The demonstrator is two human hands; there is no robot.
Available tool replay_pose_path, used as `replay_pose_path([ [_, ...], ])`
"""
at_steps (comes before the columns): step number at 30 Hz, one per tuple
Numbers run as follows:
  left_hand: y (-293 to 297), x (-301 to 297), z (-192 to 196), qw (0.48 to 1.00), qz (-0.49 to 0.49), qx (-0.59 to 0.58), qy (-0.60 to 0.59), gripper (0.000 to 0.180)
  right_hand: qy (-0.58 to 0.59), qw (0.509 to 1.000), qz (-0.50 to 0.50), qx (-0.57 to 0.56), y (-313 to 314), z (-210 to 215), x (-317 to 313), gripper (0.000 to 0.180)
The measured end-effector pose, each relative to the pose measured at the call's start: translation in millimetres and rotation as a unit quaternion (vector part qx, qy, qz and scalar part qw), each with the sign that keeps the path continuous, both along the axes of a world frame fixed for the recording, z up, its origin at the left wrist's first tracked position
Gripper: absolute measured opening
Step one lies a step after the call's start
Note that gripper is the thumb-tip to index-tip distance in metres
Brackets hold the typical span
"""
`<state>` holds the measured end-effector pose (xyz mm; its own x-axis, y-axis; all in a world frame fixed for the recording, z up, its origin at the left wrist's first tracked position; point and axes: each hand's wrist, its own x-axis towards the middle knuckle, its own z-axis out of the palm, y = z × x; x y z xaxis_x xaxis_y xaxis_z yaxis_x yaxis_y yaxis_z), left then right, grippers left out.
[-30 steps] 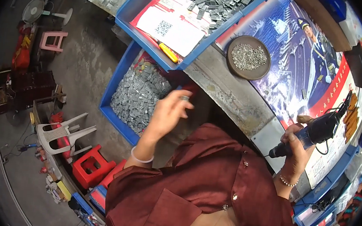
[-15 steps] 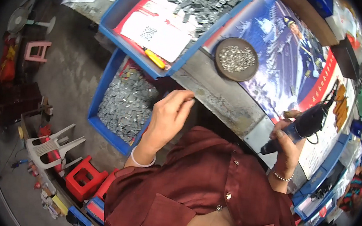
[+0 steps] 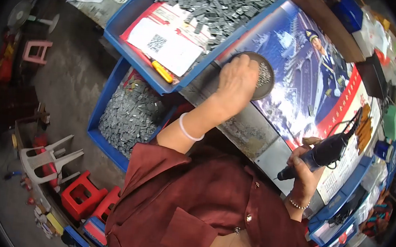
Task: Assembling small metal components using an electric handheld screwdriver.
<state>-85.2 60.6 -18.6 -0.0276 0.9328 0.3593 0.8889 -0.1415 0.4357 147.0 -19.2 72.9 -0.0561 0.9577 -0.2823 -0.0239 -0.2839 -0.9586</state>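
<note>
My left hand (image 3: 238, 83) reaches over the left part of a round brown dish (image 3: 269, 88). Its fingers are curled together and point down into the small silvery screws (image 3: 263, 76) there. The fingertips are hidden, so I cannot see what they pinch. In my right hand (image 3: 305, 177) is a black electric screwdriver (image 3: 323, 153), gripped round the body. Its thin bit points down and left, above the near edge of the bench, and touches nothing.
Left of the dish, a blue tray (image 3: 163, 86) holds small grey metal pieces, a white card (image 3: 169, 49) and a yellow-handled tool (image 3: 162, 72). Lower down, another blue bin (image 3: 105, 149) holds similar pieces. A printed poster (image 3: 291, 46) covers the bench; a dark box (image 3: 376, 76) stands at right.
My left hand has moved from beside the blue tray, up and right, to the dish of screws. The right hand still holds the screwdriver, slightly lower in the picture.
</note>
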Motion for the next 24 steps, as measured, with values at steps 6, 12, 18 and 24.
replay_pose_path([
  [6,6.3,7.5,-4.1,1.000,-0.009,-0.001,0.016,0.002,-0.001,1.000,0.002,-0.007,1.6,-3.4,-0.6,0.052],
  [12,4.3,5.4,-4.9,1.000,-0.009,0.010,-0.004,0.004,0.010,1.000,-0.008,0.004,1.1,0.8,-8.7,0.051],
  [18,2.8,1.0,4.7,0.994,-0.034,0.032,-0.102,0.012,0.009,1.000,0.001,-0.003,-0.6,-1.1,-9.3,0.051],
  [24,0.4,-3.2,9.4,0.988,-0.059,0.040,-0.136,0.013,-0.002,1.000,0.013,-0.023,-3.7,-0.5,-7.6,0.052],
])
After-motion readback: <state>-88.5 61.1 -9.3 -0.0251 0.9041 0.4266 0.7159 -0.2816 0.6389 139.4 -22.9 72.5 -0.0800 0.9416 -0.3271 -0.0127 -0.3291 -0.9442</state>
